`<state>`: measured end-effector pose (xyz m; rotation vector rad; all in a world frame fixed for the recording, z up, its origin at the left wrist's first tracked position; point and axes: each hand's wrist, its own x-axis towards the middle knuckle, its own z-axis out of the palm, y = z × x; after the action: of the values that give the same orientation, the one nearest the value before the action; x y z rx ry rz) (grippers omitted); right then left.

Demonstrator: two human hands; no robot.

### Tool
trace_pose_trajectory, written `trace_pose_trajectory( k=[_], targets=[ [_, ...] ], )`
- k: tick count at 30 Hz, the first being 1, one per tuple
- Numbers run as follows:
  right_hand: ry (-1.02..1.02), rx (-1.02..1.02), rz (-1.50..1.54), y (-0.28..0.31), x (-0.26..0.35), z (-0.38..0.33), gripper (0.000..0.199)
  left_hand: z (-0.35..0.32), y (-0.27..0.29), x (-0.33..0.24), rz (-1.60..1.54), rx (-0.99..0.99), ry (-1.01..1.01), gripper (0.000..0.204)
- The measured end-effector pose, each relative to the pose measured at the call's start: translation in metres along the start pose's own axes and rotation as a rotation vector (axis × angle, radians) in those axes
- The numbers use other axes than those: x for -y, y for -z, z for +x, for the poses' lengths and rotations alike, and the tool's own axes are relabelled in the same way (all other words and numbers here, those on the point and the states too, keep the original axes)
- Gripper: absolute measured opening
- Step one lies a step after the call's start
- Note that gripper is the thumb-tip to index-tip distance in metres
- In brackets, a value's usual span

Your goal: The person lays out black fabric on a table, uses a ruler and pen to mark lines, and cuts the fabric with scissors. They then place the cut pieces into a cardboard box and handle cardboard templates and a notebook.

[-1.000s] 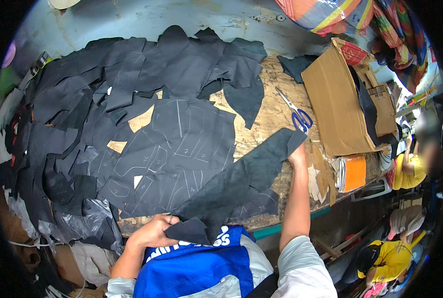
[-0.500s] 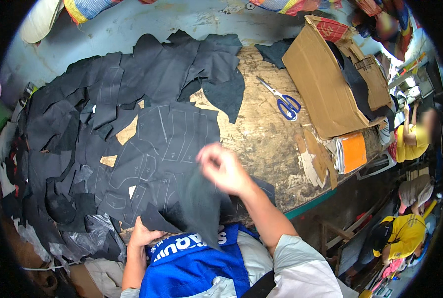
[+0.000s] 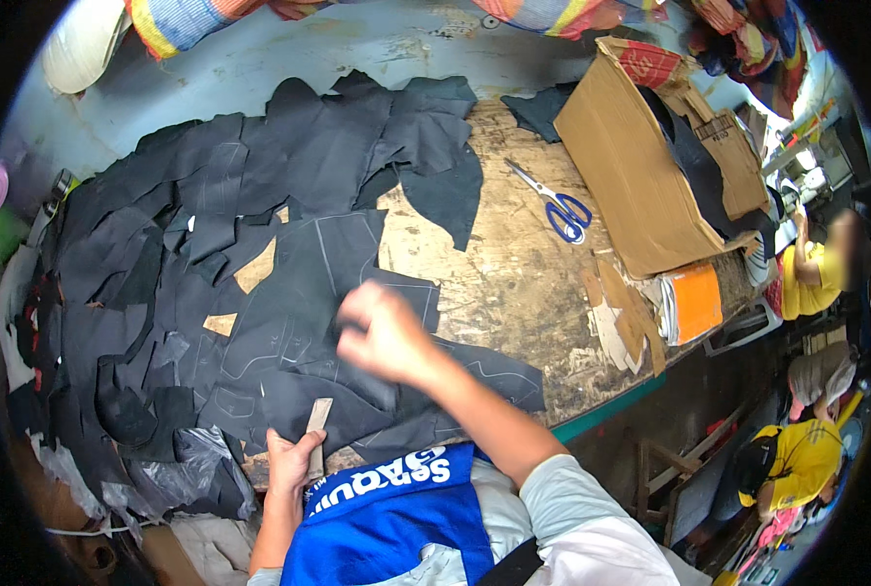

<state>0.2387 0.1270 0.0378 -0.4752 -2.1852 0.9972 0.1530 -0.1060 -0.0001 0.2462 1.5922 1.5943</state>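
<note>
My left hand (image 3: pixel 287 461) is closed around a narrow tan strip (image 3: pixel 318 420) at the table's near edge, thumb lying along it. My right hand (image 3: pixel 382 337), smeared by motion, is over the middle of the dark leather-like sheets; its fingers are curled, and whether they hold anything does not show. Beneath it, a black sheet (image 3: pixel 304 278) carries pale drawn outlines of pattern shapes. Another marked black piece (image 3: pixel 504 376) reaches right, under my right forearm.
Black sheets and offcuts (image 3: pixel 162 186) cover the left of the wooden table (image 3: pixel 523 283). Blue-handled scissors (image 3: pixel 564 215) lie with blades partly spread. To the right stand a cardboard box (image 3: pixel 616 156), an orange-covered stack (image 3: pixel 697 301) and brown pattern pieces (image 3: pixel 621 317). People in yellow sit beyond.
My right hand has moved left and slightly nearer. The dark piece hanging beneath it has come down over the sheets. In my left hand the tan strip now shows where a dark piece was.
</note>
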Motion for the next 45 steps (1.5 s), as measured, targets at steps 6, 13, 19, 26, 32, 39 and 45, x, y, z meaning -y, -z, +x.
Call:
trace_pose_trajectory(
  k=[6, 13, 19, 26, 32, 39, 45],
  targets=[
    [0.231, 0.73, 0.167, -0.026, 0.082, -0.059, 0.018, 0.005, 0.002, 0.002, 0.051, -0.017, 0.058, 0.033],
    [-0.238, 0.139, 0.149, -0.009, 0.015, -0.006, 0.022, 0.003, 0.0, 0.001, 0.071, -0.02, -0.004, 0.027],
    [-0.564, 0.071, -0.464, 0.004, -0.058, 0.045, 0.042, 0.004, 0.003, 0.003, -0.058, 0.056, 0.016, 0.031],
    [-0.739, 0.13, 0.485, -0.008, -0.045, 0.051, 0.036, 0.007, 0.002, 0.01, -0.164, -0.005, 0.043, 0.026],
    [0.198, 0.556, 0.289, -0.001, 0.078, -0.011, 0.051, 0.003, -0.005, 0.005, -0.128, -0.217, 0.058, 0.022],
    [0.375, 0.774, 0.165, -0.015, 0.118, -0.049, 0.036, 0.008, -0.006, 0.001, -0.151, -0.154, 0.007, 0.022],
    [-0.21, 0.744, 0.613, -0.004, 0.043, 0.013, 0.041, 0.021, -0.005, -0.002, -0.182, -0.095, 0.044, 0.022]
  ],
)
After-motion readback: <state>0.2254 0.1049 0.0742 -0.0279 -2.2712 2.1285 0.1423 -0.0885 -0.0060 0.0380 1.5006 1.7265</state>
